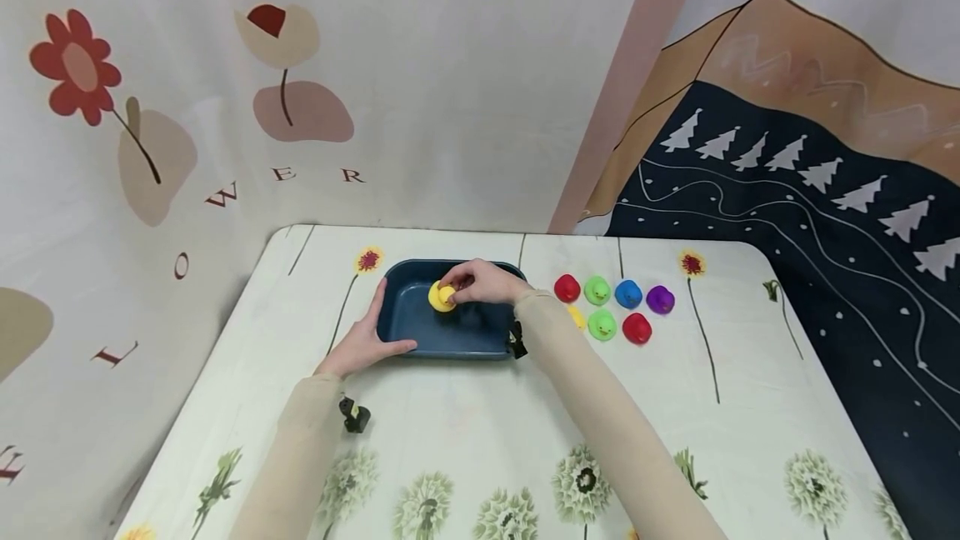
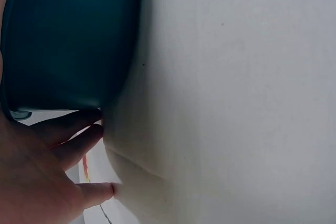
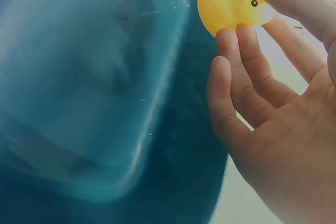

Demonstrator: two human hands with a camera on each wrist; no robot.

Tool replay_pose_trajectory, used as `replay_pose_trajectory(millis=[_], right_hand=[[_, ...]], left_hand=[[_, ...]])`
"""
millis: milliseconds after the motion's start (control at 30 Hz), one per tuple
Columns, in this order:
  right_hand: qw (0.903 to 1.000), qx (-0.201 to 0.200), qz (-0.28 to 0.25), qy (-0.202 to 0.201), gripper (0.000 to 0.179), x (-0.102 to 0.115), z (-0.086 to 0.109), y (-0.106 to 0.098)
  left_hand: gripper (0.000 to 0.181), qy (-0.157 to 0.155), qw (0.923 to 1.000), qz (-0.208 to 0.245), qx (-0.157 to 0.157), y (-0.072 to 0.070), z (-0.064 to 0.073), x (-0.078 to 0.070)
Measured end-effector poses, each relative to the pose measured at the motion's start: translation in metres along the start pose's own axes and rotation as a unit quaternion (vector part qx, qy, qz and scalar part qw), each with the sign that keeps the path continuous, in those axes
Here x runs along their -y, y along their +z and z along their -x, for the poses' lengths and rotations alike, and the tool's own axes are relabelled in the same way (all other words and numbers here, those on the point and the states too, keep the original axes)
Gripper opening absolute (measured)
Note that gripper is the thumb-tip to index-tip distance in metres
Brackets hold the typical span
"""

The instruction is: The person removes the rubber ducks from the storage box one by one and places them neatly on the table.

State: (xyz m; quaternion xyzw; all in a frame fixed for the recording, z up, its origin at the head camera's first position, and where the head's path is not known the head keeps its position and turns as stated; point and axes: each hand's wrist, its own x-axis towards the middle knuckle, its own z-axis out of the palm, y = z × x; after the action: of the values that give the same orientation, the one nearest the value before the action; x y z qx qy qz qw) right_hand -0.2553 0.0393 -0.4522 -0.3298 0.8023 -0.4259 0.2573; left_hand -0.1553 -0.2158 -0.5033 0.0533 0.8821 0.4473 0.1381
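Observation:
A dark blue rectangular tray (image 1: 420, 333) lies on the table. Inside its outline, my right hand (image 1: 486, 281) pinches a yellow rubber duck (image 1: 437, 298) between thumb and fingers. The right wrist view shows the duck's face turned partly to the camera, fingertips at its head and body. Whether the duck touches the tray floor I cannot tell. My left hand (image 1: 362, 347) rests against the tray's left end, fingers straight along the outer wall and thumb by the near edge. In the left wrist view, the left fingers (image 2: 79, 140) lie below the tray wall (image 2: 73, 40).
Right of the tray sit several rubber ducks: red (image 1: 567, 288), green (image 1: 597, 290), blue (image 1: 628, 294) and purple (image 1: 660, 299) behind, then green (image 1: 602, 325) and red (image 1: 637, 328) in front. A yellow one (image 1: 577, 317) is partly hidden by the right sleeve (image 1: 592, 390).

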Motion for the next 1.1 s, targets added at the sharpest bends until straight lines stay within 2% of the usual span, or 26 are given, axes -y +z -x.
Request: replay_pose_trajectory(millis=[167, 633, 900, 1100], right_hand=[[0.9998, -0.009, -0.014, -0.012, 0.029, 0.004, 0.011, -0.004], [0.9987, -0.046, -0.024, -0.003, 0.03, 0.011, 0.04, -0.018], [0.9962, -0.078, -0.034, -0.02, 0.028, 0.003, 0.059, -0.024], [0.9954, -0.088, -0.036, -0.008, 0.029, 0.0, 0.075, -0.028]], left_hand=[[0.117, 0.0, 1.0, 0.002, 0.001, 0.001, -0.002, -0.001], [0.119, 0.0, 1.0, -0.008, 0.002, -0.001, -0.002, 0.002], [0.12, 0.012, 0.9998, -0.013, 0.0, -0.001, -0.002, 0.003], [0.12, 0.017, 0.9998, -0.014, -0.003, -0.001, -0.002, 0.003]])
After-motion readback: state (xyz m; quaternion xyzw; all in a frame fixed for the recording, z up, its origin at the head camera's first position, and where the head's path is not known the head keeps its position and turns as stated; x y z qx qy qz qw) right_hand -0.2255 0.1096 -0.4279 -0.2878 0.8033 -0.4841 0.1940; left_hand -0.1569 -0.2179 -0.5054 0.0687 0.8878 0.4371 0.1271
